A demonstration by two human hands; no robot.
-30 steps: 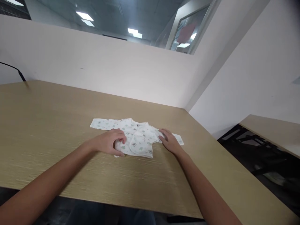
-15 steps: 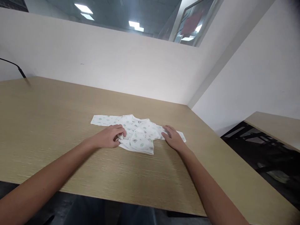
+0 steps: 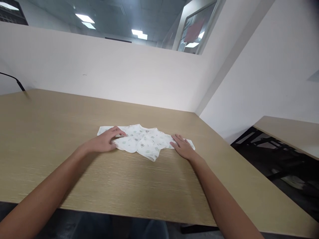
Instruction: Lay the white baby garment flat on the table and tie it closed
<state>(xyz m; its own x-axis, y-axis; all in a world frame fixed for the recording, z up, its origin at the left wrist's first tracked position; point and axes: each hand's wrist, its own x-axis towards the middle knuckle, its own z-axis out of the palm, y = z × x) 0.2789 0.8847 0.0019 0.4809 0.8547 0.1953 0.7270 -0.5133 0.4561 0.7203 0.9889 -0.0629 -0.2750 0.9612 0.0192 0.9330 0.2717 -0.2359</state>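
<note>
A small white baby shirt (image 3: 143,141) with a pale green and grey print lies spread on the table, its neckline toward the wall and its sleeves out to both sides. My left hand (image 3: 106,140) is closed on the left edge of its body, thumb below and fingers above, partly covering the left sleeve. The front panel there is pulled out to the left, and the hem runs unevenly. On the right sleeve my right hand (image 3: 183,146) lies flat with fingers spread. The sleeve's cuff shows beyond that hand.
The wooden table (image 3: 129,189) meets a white wall (image 3: 112,73) at the back. At the far left a black cable (image 3: 20,84) comes down to the tabletop. A second table (image 3: 286,131) stands to the right, across a dark gap.
My left hand has moved left, drawing the shirt's lower front panel outward. My right hand stays on the right sleeve. The camera view has tilted slightly.
</note>
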